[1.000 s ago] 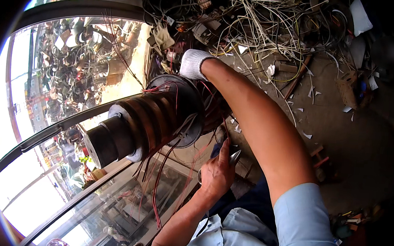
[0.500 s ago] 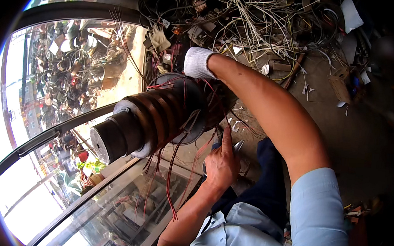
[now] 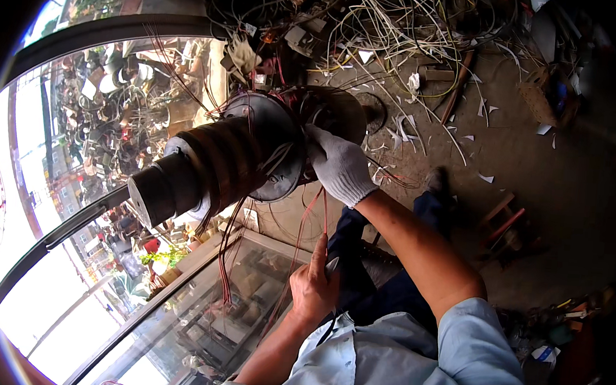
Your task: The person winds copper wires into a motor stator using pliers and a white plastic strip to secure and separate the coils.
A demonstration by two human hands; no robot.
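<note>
A heavy motor rotor [image 3: 245, 143] with a dark shaft end [image 3: 163, 188], brownish rings and a round disc [image 3: 292, 164] lies slanted in front of me. Thin red wires [image 3: 226, 276] hang from it. My right hand [image 3: 340, 167], in a white knitted glove, presses against the rotor just behind the disc; its fingertips are partly hidden there. Below it my bare left hand [image 3: 313, 288] is closed round a pointed metal tool [image 3: 331, 264], mostly covered by the palm. Its raised index finger touches a red wire [image 3: 324, 212] running down from beneath the glove.
A glass-topped case [image 3: 257, 283] stands below the rotor, near a window frame [image 3: 66, 235] on the left. Tangled pale cables [image 3: 401, 26] heap up at the back. Paper scraps [image 3: 486, 178] and a small wooden object [image 3: 504, 222] lie on the floor at right.
My right hand has come back from the rotor's far side to the near side, behind the disc. My left hand has moved lower and slightly left, with the tool still in it.
</note>
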